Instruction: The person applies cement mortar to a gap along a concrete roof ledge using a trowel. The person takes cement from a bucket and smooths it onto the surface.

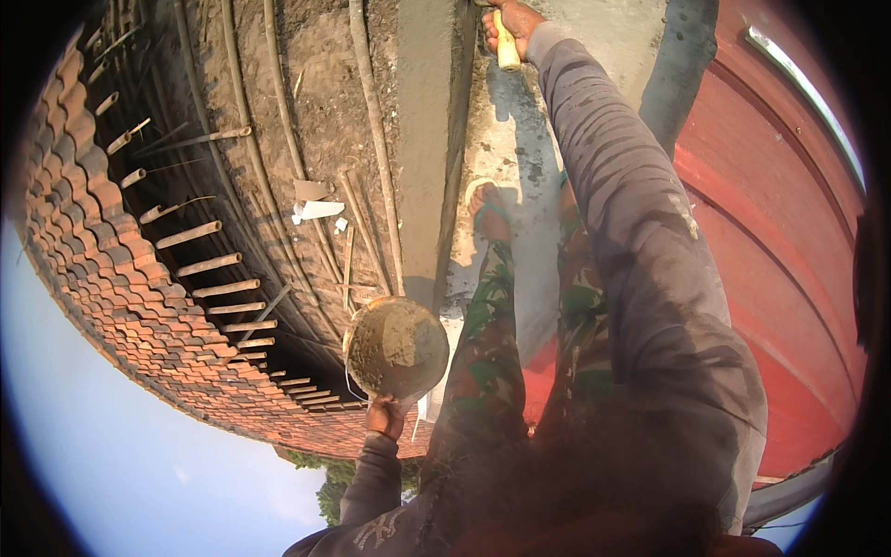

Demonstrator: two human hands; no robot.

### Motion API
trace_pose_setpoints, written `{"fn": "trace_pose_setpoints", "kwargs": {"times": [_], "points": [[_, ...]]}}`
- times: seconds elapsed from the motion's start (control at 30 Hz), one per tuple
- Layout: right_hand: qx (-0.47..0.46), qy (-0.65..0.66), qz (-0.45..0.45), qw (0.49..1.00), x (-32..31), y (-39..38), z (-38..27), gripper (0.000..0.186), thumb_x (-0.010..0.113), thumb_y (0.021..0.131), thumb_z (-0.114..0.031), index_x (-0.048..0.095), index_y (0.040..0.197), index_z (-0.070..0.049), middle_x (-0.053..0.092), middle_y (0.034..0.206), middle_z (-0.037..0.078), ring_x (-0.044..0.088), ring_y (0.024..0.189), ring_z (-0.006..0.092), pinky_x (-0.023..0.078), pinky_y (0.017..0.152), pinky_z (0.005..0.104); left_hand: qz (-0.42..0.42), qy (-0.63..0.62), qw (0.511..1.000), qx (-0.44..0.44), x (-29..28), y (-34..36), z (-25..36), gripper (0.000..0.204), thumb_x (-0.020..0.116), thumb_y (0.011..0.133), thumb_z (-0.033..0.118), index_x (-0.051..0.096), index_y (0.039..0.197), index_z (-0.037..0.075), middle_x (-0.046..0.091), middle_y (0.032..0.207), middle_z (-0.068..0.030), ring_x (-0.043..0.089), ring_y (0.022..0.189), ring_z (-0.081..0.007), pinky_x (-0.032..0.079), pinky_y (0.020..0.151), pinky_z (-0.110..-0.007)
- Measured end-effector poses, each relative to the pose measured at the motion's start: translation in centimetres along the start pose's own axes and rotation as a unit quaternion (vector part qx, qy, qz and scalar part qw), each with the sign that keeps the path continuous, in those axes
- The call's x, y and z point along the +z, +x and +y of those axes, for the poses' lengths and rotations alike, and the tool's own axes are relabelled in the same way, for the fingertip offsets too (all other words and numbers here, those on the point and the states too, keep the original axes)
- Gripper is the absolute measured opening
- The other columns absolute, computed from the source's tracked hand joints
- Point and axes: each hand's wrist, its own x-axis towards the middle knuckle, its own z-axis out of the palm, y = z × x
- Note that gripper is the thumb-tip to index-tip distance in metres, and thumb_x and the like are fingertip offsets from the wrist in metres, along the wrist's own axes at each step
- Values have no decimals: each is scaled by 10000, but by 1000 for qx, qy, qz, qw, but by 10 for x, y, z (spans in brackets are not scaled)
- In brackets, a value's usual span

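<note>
My right hand [520,30] grips a tool with a pale yellowish handle [508,54], likely a trowel, at the top of the view, against grey cement work [594,37]; its blade is mostly out of sight. My left hand [385,418] holds a round bucket [394,348] by its lower part, with wet grey mortar inside and a thin wire handle at its side. A long grey rendered ledge [424,139] runs beside my feet. I stand in a sandal [487,206] on the rough pale surface, in camouflage trousers.
To the left, bamboo poles [367,148] lie over soil and debris, with white scraps [320,209] among them, beside protruding poles under a tiled roof edge [102,232]. Red metal roofing [770,223] curves along the right. Treetops [334,487] show at the lower left.
</note>
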Motion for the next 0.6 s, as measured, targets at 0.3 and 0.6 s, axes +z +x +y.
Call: {"fn": "trace_pose_setpoints", "kwargs": {"times": [0.3, 0.6], "points": [[328, 75, 226, 914, 113, -165, 195, 159, 461, 1062, -274, 522, 1189, -201, 493, 641, 32, 467, 506, 169, 451, 475, 356, -30, -61, 997, 28, -50, 4, -15, 310, 566, 868, 22, 580, 1162, -75, 625, 1288, -214, 609, 1193, -425, 495, 1091, -630], [182, -299, 191, 917, 288, -394, 96, 429, 560, 1031, -450, 612, 1096, -29, 634, 779, 60, 587, 550, 163, 516, 511, 365, -93, 64, 987, 115, 80, -36, 21, 107, 524, 976, 71, 575, 983, -22, 629, 1163, -185, 652, 1126, -388, 562, 996, -617]]}}
